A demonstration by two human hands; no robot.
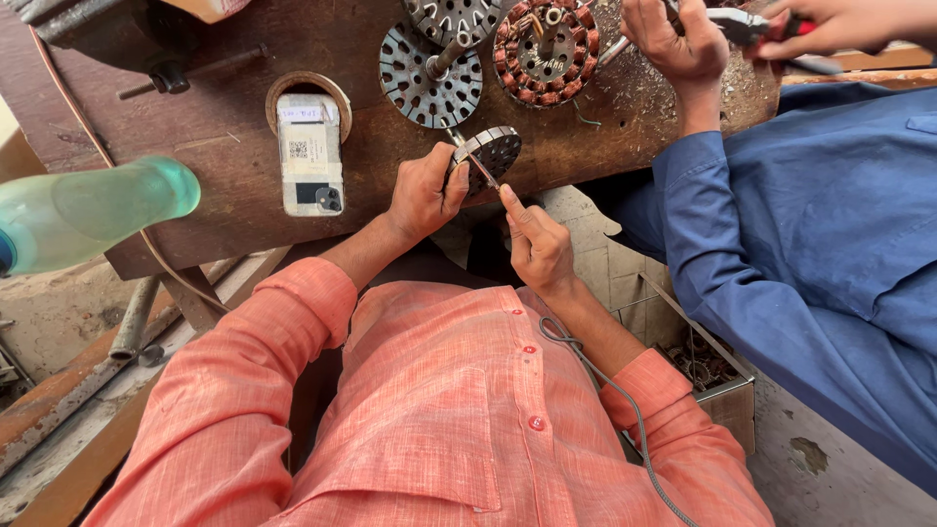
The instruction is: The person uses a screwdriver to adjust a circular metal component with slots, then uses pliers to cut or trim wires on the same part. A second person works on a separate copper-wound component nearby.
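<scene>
Currently left hand (422, 190) pinches small slotted stator core (491, 152), likely heavy, rigid, best gripped by rim; right hand (537, 244) pinches thin tool (475, 159) against it.

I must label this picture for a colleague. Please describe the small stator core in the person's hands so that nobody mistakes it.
On the wooden workbench, look at the near edge. The left hand grips a small slotted stator core there; unlike the bigger stators behind, it is held edge-up.
</scene>
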